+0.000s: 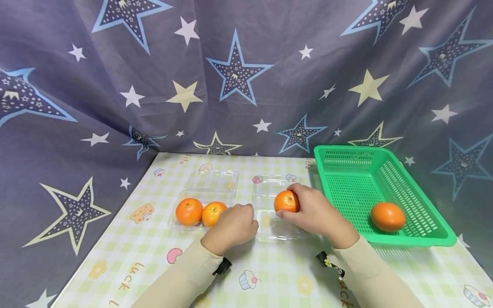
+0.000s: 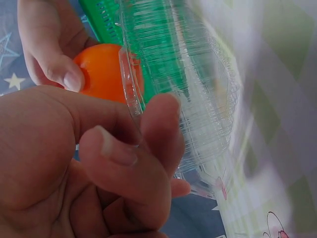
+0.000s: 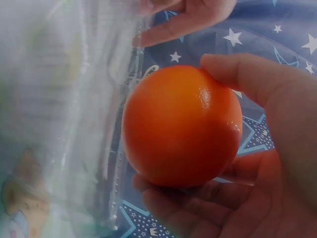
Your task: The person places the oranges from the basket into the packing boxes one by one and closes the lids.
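My right hand grips an orange between thumb and fingers, above a clear plastic clamshell box that lies with its lid folded back. In the right wrist view the orange is beside the box's rim. My left hand is at the left edge of this box, its fingers curled; in the left wrist view the fingers pinch the rim. To its left, a second clear box holds two oranges, the right one partly hidden by the left hand.
A green plastic basket stands at the right with one orange in it. The table has a checked cloth with printed cakes and words. A dark curtain with stars hangs behind.
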### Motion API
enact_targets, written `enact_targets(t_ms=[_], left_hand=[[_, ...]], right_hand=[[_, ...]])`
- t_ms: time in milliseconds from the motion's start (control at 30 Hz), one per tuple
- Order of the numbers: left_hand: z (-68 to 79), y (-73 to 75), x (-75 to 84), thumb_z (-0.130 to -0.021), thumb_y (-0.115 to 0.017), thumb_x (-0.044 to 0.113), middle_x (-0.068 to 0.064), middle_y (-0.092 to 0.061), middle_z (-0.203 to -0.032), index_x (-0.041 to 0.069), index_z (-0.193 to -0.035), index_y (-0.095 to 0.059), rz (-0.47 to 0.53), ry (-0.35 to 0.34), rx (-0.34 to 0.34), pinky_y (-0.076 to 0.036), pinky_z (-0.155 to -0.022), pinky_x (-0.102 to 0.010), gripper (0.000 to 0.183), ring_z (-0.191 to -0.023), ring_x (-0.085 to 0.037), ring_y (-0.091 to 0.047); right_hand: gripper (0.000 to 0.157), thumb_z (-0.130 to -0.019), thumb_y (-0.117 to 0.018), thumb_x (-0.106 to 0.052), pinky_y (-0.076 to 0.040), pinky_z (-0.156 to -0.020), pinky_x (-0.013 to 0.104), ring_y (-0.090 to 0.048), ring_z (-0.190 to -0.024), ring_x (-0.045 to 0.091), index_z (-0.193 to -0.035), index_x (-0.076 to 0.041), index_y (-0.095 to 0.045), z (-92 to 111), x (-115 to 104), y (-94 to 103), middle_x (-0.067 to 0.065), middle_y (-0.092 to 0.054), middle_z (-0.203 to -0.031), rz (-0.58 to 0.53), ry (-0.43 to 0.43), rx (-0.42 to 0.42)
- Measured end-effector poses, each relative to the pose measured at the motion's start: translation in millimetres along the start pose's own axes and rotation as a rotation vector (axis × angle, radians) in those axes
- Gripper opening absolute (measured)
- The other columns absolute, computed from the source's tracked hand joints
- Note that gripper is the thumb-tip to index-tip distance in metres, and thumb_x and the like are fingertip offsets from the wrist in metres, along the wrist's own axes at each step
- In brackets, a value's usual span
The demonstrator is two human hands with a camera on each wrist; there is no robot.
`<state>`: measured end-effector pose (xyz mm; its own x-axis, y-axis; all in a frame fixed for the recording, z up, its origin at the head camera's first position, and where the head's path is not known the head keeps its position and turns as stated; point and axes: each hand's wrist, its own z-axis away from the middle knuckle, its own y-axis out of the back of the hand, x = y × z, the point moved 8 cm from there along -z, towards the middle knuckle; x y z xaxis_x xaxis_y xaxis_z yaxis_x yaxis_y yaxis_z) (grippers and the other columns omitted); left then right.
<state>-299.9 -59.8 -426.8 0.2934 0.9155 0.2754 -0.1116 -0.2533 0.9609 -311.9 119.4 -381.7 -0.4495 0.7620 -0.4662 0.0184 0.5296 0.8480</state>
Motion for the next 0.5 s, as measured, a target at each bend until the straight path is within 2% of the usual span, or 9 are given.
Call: enact_targets(t_ms=[500], left_hand=[[-0.7,-0.5,0.1,-0.094,-0.064,0.023,-0.004,-0.058,-0.068,0.009,-0.081,-0.059,0.001,-0.006,-0.001,-0.042,-0.050,-0.036,0.019,-0.054,-0.020,-0.052]], right_hand=[[0.061,-0.080,-0.085,-0.043,-0.056,-0.073,0.030,-0.061,-0.085,0.017,-0.124,-0.006,-0.063,0,-4,-13.9,0.004,-0.068,-0.106,0.020,0.001,0.010]])
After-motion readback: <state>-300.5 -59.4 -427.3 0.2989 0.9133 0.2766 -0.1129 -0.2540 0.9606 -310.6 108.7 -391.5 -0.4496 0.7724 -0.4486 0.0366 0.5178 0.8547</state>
